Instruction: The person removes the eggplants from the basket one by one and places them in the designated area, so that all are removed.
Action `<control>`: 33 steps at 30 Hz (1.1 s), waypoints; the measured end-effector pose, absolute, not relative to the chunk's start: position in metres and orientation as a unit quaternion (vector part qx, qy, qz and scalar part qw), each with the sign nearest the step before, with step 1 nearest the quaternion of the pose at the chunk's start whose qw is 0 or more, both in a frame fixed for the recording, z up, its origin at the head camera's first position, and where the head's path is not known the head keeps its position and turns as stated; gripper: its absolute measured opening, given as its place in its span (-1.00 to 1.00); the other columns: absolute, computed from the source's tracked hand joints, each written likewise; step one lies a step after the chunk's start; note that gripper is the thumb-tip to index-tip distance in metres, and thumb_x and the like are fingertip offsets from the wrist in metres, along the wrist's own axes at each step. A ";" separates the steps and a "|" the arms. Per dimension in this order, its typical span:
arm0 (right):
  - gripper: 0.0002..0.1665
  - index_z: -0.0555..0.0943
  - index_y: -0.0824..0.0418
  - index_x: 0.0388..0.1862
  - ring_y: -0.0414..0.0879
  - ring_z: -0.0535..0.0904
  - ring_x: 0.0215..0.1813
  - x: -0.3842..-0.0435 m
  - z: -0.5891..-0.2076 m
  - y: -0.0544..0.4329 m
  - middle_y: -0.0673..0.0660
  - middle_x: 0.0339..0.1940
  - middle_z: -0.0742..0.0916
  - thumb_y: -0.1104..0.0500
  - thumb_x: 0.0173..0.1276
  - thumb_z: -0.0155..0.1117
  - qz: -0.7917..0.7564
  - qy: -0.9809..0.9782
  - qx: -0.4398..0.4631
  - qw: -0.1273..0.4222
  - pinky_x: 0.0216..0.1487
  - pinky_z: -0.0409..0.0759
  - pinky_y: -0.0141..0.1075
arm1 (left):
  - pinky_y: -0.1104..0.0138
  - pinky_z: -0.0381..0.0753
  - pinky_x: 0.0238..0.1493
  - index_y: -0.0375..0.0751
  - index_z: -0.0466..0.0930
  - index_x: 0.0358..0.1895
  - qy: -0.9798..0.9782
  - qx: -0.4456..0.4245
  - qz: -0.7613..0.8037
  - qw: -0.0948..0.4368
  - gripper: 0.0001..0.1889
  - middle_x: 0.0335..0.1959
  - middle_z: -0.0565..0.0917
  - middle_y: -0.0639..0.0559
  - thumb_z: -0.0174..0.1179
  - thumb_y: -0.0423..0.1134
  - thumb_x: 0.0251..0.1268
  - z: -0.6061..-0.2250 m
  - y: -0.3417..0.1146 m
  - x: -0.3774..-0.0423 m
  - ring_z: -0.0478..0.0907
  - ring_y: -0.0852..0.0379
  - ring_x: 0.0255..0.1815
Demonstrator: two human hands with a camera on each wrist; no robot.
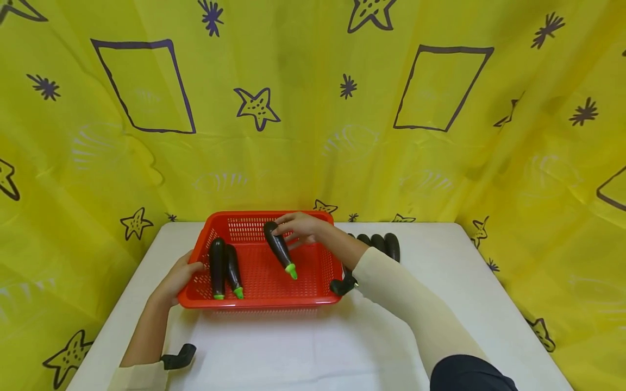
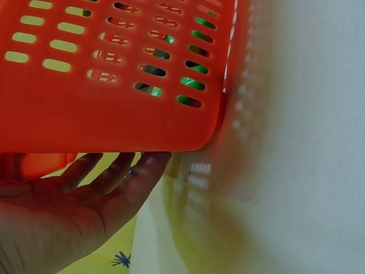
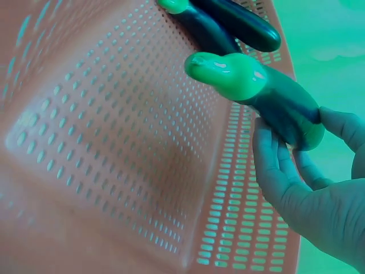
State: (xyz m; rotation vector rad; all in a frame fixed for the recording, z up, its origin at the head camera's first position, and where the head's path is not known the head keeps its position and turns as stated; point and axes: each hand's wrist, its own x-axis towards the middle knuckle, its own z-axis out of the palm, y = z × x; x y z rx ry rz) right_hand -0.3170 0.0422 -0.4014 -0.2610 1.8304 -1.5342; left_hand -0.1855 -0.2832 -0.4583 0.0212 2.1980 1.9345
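Observation:
A red plastic basket [image 1: 279, 301] with slotted walls stands on the table, its near side raised in the head view. At its left side my left hand [image 1: 177, 278] grips the rim, thumb over the edge; the left wrist view shows the fingers [image 2: 122, 177] against the basket wall [image 2: 108, 120]. My right hand [image 1: 304, 228] pinches a dark eggplant [image 1: 279, 245] by its rounded end, above the basket floor. Its green stem cap [image 3: 234, 77] points toward me. Two more eggplants [image 1: 217, 269] lie side by side along the basket's left wall.
Several more eggplants [image 1: 392, 247] lie in a row on the white table [image 1: 430, 271], right of the basket, partly hidden by my right forearm. A yellow patterned curtain [image 1: 303, 163] closes off the back and sides. Each wrist wears a black strap-on piece [image 1: 180, 357].

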 end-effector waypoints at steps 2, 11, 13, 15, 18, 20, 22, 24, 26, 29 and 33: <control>-0.33 0.42 0.34 0.50 0.29 0.63 0.23 -0.317 -0.400 0.046 0.31 0.23 0.62 0.27 0.46 0.33 -0.599 0.710 -0.099 0.356 0.15 0.69 0.11 | 0.03 0.75 0.01 -0.54 0.00 0.53 0.749 0.009 0.654 0.106 -0.41 0.28 0.39 -0.49 -0.17 -0.44 0.51 -0.458 -0.284 -0.185 0.66 0.01 0.02; -0.36 0.35 0.33 0.54 0.28 0.60 0.26 -0.316 -0.394 0.063 0.37 0.34 0.55 0.31 0.52 0.22 -0.629 0.693 -0.083 0.343 0.24 0.61 0.18 | 0.01 0.75 0.01 -0.53 -0.03 0.55 0.748 0.010 0.655 0.111 -0.39 0.32 0.38 -0.51 -0.15 -0.43 0.51 -0.458 -0.285 -0.186 0.66 0.00 0.03; -0.36 0.36 0.29 0.55 0.29 0.59 0.26 -0.316 -0.394 0.066 0.38 0.36 0.53 0.32 0.54 0.20 -0.633 0.690 -0.080 0.342 0.23 0.62 0.17 | 0.01 0.76 0.00 -0.53 -0.02 0.54 0.748 0.010 0.654 0.111 -0.40 0.31 0.39 -0.50 -0.15 -0.43 0.52 -0.458 -0.285 -0.186 0.66 0.00 0.02; -0.34 0.34 0.23 0.60 0.30 0.57 0.27 -0.316 -0.394 0.069 0.40 0.40 0.49 0.32 0.56 0.17 -0.634 0.687 -0.083 0.344 0.23 0.62 0.17 | 0.01 0.76 -0.02 -0.54 -0.01 0.54 0.748 0.010 0.654 0.110 -0.41 0.29 0.40 -0.49 -0.15 -0.43 0.52 -0.458 -0.285 -0.185 0.67 0.00 0.01; -0.31 0.31 0.13 0.66 0.32 0.54 0.29 -0.315 -0.394 0.074 0.40 0.46 0.44 0.33 0.60 0.11 -0.635 0.684 -0.091 0.347 0.21 0.63 0.17 | 0.00 0.76 -0.02 -0.56 -0.03 0.53 0.749 0.014 0.654 0.111 -0.41 0.29 0.40 -0.50 -0.16 -0.44 0.52 -0.459 -0.285 -0.185 0.67 0.00 0.01; -0.31 0.30 0.08 0.67 0.31 0.53 0.29 -0.316 -0.395 0.076 0.39 0.48 0.42 0.34 0.62 0.07 -0.636 0.681 -0.096 0.350 0.20 0.63 0.17 | 0.00 0.76 -0.01 -0.54 -0.02 0.54 0.747 0.011 0.655 0.112 -0.40 0.30 0.40 -0.49 -0.15 -0.43 0.52 -0.460 -0.285 -0.186 0.66 0.01 0.01; -0.32 0.32 0.06 0.66 0.30 0.53 0.28 -0.315 -0.397 0.078 0.38 0.47 0.41 0.33 0.62 0.06 -0.638 0.679 -0.096 0.351 0.19 0.64 0.17 | 0.00 0.75 0.02 -0.54 -0.03 0.55 0.746 0.013 0.656 0.114 -0.40 0.31 0.38 -0.50 -0.16 -0.43 0.52 -0.460 -0.285 -0.186 0.65 0.01 0.03; -0.34 0.34 0.05 0.64 0.28 0.54 0.27 -0.315 -0.398 0.080 0.37 0.46 0.42 0.30 0.62 0.10 -0.637 0.680 -0.094 0.351 0.19 0.64 0.16 | 0.00 0.74 0.03 -0.53 -0.03 0.56 0.745 0.012 0.656 0.115 -0.39 0.33 0.37 -0.50 -0.15 -0.43 0.53 -0.460 -0.284 -0.186 0.65 0.01 0.04; -0.35 0.35 0.07 0.62 0.28 0.54 0.27 -0.315 -0.399 0.082 0.36 0.43 0.43 0.28 0.60 0.16 -0.636 0.682 -0.093 0.349 0.20 0.63 0.15 | 0.00 0.74 0.02 -0.52 -0.02 0.55 0.745 0.010 0.657 0.113 -0.40 0.32 0.38 -0.49 -0.15 -0.43 0.52 -0.460 -0.284 -0.186 0.65 0.00 0.03; -0.33 0.36 0.10 0.58 0.29 0.55 0.27 -0.313 -0.399 0.085 0.35 0.40 0.44 0.27 0.56 0.26 -0.634 0.686 -0.094 0.345 0.23 0.62 0.17 | 0.00 0.75 0.00 -0.54 -0.01 0.54 0.748 0.014 0.655 0.110 -0.40 0.29 0.40 -0.49 -0.15 -0.43 0.52 -0.461 -0.285 -0.186 0.66 0.01 0.02; -0.31 0.36 0.12 0.58 0.30 0.55 0.27 -0.311 -0.396 0.089 0.36 0.39 0.44 0.32 0.53 0.27 -0.639 0.685 -0.099 0.336 0.27 0.58 0.20 | 0.00 0.76 -0.02 -0.54 -0.01 0.54 0.746 0.013 0.657 0.109 -0.40 0.28 0.41 -0.49 -0.14 -0.43 0.51 -0.461 -0.285 -0.186 0.68 0.01 0.00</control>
